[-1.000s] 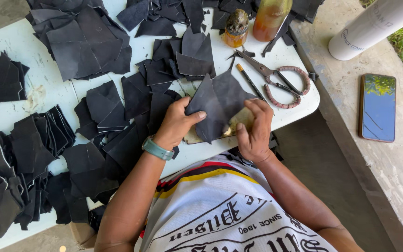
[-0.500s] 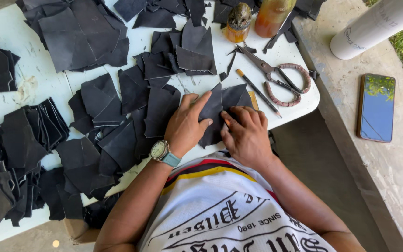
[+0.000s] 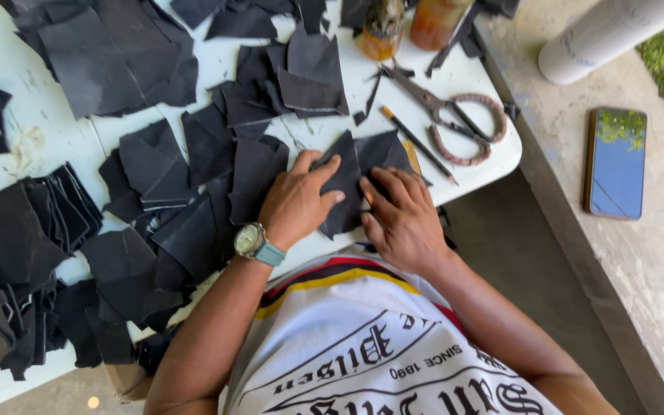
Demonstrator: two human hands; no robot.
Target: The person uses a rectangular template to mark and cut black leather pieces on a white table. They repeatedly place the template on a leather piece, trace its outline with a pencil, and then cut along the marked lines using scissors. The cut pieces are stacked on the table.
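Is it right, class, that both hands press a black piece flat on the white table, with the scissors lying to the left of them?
Not quite. In the head view the scissors lie to the right of the hands, not the left. The left hand and right hand do press the black piece flat on the white table.

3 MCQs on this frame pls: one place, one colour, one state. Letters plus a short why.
1. The scissors lie where?
A. On the white table, beyond the right hand
B. On the concrete ledge
C. In the left hand

2. The watch strap is?
A. Red
B. Teal
C. Black

3. The dark piece under both hands is?
A. Lifted off the table
B. Rolled up
C. Pressed flat on the table

Key: 1 A, they rest on the tabletop by the pencil. 2 B, a teal band on the left wrist. 3 C, the left hand and the right hand lie spread on it.
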